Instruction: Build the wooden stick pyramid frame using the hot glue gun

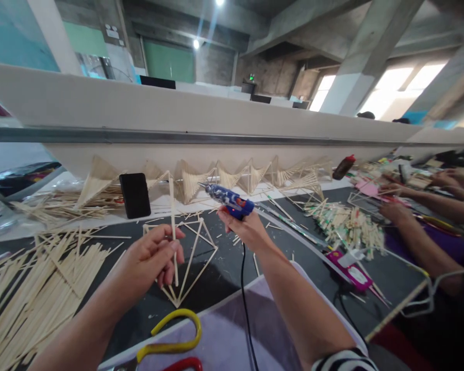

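My left hand (158,255) pinches a thin wooden stick (172,206), which stands almost upright between thumb and fingers. Behind and below that hand, a frame of glued sticks (195,252) rests on the dark mat, partly hidden by my fingers. Wrapped in my right hand (242,226) is a blue glue gun (226,198), its nozzle pointing up and to the left, apart from the stick. A black cord runs down from the gun across the mat.
Loose sticks (54,293) lie piled at the left. A black phone (135,196) leans by a row of stick models (224,178). Yellow-handled scissors (174,342) lie in front. More cut sticks (348,221) and other people's hands (400,216) are at the right.
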The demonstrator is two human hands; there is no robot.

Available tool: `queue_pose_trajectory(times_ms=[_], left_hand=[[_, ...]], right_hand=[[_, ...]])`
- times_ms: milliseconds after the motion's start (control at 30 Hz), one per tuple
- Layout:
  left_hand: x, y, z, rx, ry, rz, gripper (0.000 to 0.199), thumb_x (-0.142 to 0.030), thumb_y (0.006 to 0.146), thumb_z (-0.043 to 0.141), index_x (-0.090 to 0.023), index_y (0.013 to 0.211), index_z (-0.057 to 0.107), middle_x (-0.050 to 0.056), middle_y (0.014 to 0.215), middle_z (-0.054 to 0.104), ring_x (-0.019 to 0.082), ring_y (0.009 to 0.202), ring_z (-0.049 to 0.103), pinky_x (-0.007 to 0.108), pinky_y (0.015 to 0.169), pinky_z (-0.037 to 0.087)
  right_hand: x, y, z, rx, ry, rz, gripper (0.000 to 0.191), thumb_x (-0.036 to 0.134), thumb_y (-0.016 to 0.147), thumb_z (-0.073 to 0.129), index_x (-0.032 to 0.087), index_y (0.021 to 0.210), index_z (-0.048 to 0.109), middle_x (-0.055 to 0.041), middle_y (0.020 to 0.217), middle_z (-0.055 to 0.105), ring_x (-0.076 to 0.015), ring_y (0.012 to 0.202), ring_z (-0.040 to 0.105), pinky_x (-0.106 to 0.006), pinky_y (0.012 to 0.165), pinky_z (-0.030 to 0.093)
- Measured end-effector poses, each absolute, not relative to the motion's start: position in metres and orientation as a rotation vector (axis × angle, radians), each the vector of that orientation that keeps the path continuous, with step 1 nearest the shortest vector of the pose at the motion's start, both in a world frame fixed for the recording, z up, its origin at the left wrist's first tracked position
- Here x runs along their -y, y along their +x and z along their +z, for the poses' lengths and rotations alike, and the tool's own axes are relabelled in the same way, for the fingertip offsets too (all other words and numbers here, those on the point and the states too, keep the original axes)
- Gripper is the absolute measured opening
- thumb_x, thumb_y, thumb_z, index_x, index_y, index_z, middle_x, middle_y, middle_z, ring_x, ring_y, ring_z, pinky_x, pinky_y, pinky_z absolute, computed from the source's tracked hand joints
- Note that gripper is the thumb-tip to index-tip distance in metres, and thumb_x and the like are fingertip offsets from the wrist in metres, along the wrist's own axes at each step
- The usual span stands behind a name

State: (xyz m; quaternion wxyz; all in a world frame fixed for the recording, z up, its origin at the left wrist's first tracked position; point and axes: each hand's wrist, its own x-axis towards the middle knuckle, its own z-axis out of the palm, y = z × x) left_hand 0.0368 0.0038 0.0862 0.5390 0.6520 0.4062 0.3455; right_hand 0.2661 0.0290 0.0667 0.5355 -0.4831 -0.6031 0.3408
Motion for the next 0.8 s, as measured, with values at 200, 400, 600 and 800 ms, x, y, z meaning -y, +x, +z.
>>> queue_pose_trajectory(times_ms=[200,400,600,800], left_hand=[[0.019,0.066,0.073,-0.837,1.347,0.710,0.025,-0.040,0.080,0.053,-0.015,0.079,0.055,-0.002,0.063,0.055,0.007,0.040,0.052,0.018,0.039,0.039],[0.048,0.101,0.057,-0.690,1.053,0.672,0.039,-0.046,0.080,0.052,-0.016,0.104,0.055,-0.002,0.059,0.055,0.008,0.034,0.050,0.018,0.034,0.036],[0.049,0.105,0.060,-0.668,0.922,0.762,0.037,-0.045,0.080,0.051,-0.015,0.103,0.054,-0.003,0.054,0.054,0.007,0.029,0.046,0.016,0.029,0.034],[0.046,0.102,0.059,-0.652,0.869,0.851,0.030,-0.043,0.081,0.050,-0.014,0.081,0.057,-0.002,0.053,0.053,0.006,0.027,0.044,0.015,0.027,0.030]], right_hand=[[-0.034,0.257,0.058,1.508,-1.443,0.216,0.025,0.043,0.080,0.050,0.021,0.088,0.057,-0.0044,0.078,0.062,-0.0187,0.071,0.057,-0.029,0.067,0.043],[-0.027,0.243,0.047,1.756,-1.533,-0.007,0.025,0.032,0.081,0.049,0.021,0.103,0.054,-0.0062,0.097,0.062,-0.0193,0.083,0.059,-0.026,0.071,0.042],[-0.025,0.229,0.032,2.001,-1.529,-0.053,0.029,0.023,0.078,0.048,0.018,0.105,0.054,-0.0092,0.102,0.061,-0.0196,0.082,0.060,-0.026,0.069,0.042],[-0.017,0.227,0.031,2.039,-1.376,-0.047,0.032,0.013,0.075,0.044,0.017,0.106,0.053,-0.0100,0.103,0.062,-0.0199,0.090,0.060,-0.026,0.074,0.044]])
